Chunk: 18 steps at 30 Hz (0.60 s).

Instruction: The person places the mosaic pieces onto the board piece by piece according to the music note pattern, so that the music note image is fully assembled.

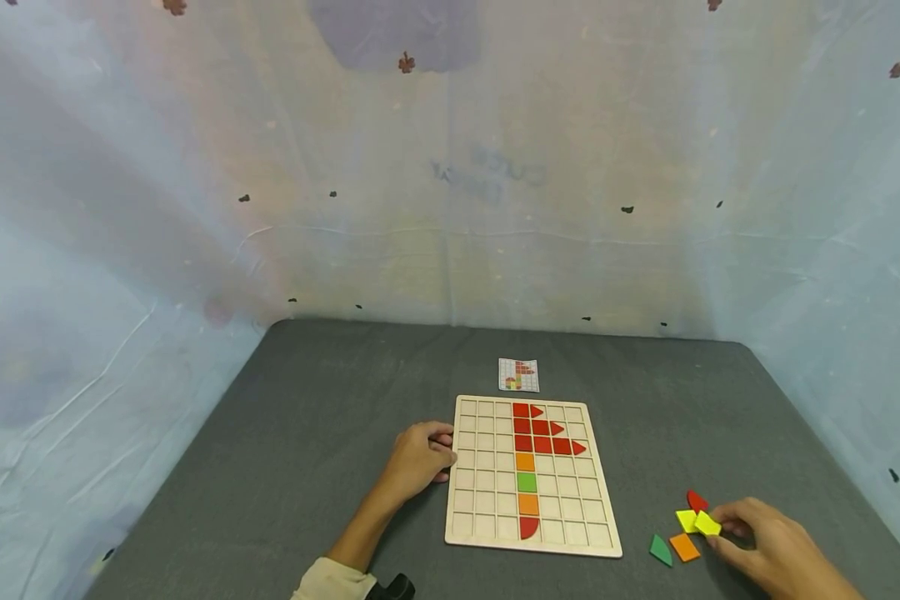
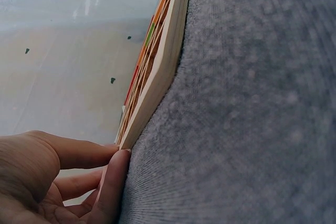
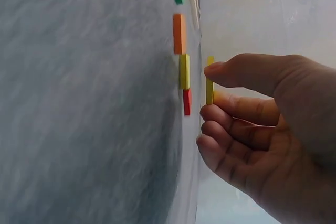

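Observation:
With thumb and fingertips my left hand [image 1: 414, 460] grips the left edge of a wooden grid board [image 1: 483, 502]; the left wrist view shows that pinch close up. Down one column of the board run red squares and pointed red pieces, then an orange tile [image 1: 524, 462], a green tile [image 1: 527, 482], a second orange tile and a red quarter-circle [image 1: 528, 527]. To the right of the board, my right hand [image 1: 768, 540] pinches a yellow square tile [image 3: 210, 83] between thumb and fingers, raised off the table in the right wrist view.
Near the right hand lie another yellow tile [image 1: 686, 521], a red curved piece [image 1: 696, 500], an orange square [image 1: 684, 547] and a dark green curved piece [image 1: 661, 550]. Behind the board is a printed pattern card [image 1: 518, 375]. Pale sheeting surrounds the grey table [image 1: 345, 400].

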### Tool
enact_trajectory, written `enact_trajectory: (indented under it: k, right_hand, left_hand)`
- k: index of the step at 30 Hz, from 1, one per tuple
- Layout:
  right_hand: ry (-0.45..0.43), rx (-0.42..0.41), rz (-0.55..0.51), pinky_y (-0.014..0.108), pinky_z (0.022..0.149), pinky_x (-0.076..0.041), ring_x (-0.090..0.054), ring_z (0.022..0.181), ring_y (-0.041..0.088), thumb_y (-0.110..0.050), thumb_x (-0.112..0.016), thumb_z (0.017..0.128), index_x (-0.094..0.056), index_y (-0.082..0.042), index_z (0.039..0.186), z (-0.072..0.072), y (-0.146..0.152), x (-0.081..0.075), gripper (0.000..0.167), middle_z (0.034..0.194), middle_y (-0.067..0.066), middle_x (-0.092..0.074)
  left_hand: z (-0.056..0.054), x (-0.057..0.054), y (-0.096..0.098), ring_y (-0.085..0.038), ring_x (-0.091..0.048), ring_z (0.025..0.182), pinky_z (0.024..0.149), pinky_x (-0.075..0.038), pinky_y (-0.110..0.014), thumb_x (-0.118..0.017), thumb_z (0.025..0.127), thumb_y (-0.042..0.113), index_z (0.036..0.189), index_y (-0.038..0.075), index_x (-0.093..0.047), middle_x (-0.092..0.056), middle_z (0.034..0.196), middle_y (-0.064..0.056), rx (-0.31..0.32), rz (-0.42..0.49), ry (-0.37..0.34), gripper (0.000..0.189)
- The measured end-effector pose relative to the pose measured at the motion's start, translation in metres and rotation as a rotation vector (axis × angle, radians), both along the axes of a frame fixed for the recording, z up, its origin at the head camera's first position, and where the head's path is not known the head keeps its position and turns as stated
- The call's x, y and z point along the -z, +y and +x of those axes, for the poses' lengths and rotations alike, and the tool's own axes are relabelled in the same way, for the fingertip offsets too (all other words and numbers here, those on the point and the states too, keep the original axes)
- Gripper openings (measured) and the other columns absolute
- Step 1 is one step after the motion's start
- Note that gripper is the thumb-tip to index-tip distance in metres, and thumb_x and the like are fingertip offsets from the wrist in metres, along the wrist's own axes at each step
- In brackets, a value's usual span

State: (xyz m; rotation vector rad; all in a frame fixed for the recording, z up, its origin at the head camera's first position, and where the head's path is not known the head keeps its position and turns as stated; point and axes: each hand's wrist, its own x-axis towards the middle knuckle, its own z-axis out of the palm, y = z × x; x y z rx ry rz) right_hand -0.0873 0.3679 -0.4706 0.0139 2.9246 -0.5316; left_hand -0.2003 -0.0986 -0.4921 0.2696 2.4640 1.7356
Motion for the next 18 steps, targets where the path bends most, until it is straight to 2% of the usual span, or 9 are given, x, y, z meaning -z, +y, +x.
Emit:
enact_trajectory:
  k: [6,10,15,18]
  right_hand:
    - [0.09,-0.074,-0.078,0.025,0.063,-0.051,-0.051,0.077,-0.005,-0.022,-0.081,0.093,-0.073,-0.01,0.11,-0.003,-0.017,-0.007,0.022,0.1,-0.005,-0.065]
    - [0.173,-0.129,-0.138,0.024,0.062,-0.047,-0.047,0.077,-0.005,-0.02,-0.082,0.093,-0.072,-0.014,0.106,-0.005,-0.033,-0.009,0.018,0.099,-0.007,-0.063]
    - [0.33,-0.228,-0.19,0.024,0.062,-0.052,-0.056,0.079,-0.005,-0.016,-0.088,0.086,-0.072,-0.02,0.1,-0.009,-0.053,-0.007,0.021,0.094,-0.012,-0.064]
    - [0.345,-0.278,-0.227,0.024,0.062,-0.055,-0.057,0.079,-0.006,-0.015,-0.088,0.086,-0.073,-0.019,0.1,-0.014,-0.063,-0.009,0.021,0.096,-0.013,-0.065]
  left_hand:
    - [0.0,0.0,0.0,-0.02,-0.072,0.092,0.062,-0.066,-0.031,-0.074,0.089,-0.002,0.129,-0.008,-0.068,-0.069,0.109,-0.017,-0.002,0.003,-0.003,0.041]
    - [0.0,0.0,0.0,-0.02,-0.072,0.092,0.062,-0.066,-0.031,-0.074,0.088,-0.002,0.128,-0.008,-0.069,-0.069,0.109,-0.016,-0.003,0.0,-0.002,0.041]
    - [0.0,0.001,0.0,-0.019,-0.072,0.092,0.062,-0.065,-0.029,-0.074,0.089,-0.002,0.129,-0.007,-0.069,-0.069,0.109,-0.016,-0.005,-0.005,-0.003,0.04]
    - [-0.001,0.0,0.0,-0.018,-0.072,0.092,0.062,-0.065,-0.029,-0.074,0.089,-0.002,0.129,-0.007,-0.069,-0.07,0.109,-0.015,-0.01,-0.008,-0.003,0.04]
